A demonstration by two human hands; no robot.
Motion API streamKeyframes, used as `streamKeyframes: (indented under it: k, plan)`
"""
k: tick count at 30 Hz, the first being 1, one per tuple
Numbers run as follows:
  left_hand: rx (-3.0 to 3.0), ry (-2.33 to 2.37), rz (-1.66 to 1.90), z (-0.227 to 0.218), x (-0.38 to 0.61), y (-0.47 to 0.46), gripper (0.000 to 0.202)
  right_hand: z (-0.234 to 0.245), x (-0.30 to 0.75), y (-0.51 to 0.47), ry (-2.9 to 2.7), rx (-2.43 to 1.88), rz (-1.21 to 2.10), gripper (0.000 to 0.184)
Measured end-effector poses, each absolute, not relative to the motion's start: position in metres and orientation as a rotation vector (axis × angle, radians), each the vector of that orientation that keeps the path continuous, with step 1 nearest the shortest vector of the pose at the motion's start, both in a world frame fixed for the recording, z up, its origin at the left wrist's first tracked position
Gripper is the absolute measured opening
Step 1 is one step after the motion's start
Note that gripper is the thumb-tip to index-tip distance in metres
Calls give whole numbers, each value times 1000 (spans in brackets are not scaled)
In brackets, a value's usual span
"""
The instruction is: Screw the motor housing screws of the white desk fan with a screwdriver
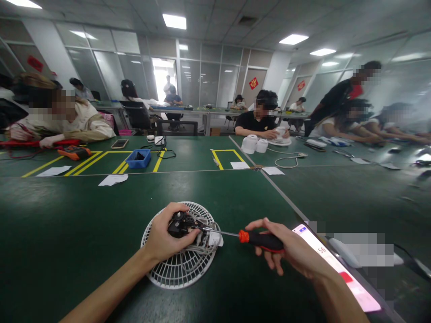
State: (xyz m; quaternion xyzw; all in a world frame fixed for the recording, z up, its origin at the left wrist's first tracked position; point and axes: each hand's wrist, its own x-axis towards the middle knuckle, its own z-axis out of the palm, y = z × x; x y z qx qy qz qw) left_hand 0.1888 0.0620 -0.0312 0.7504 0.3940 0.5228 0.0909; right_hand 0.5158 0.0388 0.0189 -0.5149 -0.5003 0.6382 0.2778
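My left hand [168, 235] is closed around a black fan motor assembly [180, 224], its thumb and fingers on either side. Beneath it lies a round white fan grille [178, 278], flat on the green table, with a light grey power cord [205, 246] coiled over it. My right hand [279, 246] grips a screwdriver [262, 240] with a black and red handle. The screwdriver's shaft points left, level with the table, and its tip reaches the motor assembly by my left thumb. Whether the tip sits in a screw is too small to tell.
A lit phone or tablet screen [340, 269] lies close to my right forearm. Farther off stand a blue bin [138, 159], an orange multimeter [74, 152], a phone [120, 143], paper sheets [113, 180] and white housings [249, 144]. Several people sit across the green table [84, 224].
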Motion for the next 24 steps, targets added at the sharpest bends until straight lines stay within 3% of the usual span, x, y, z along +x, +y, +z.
streamKeyframes:
  k: [11,20,24]
  plan:
    - [2228,1172,1542,-30,190,62,48,20,519,43,-1588,-1298,1298,40]
    - [2226,1186,1535,-28,189,60,46,21,505,39,-1368,-1413,1626,64]
    - [2232,1208,1532,-28,189,61,41,20,508,41,-1443,-1437,1563,57]
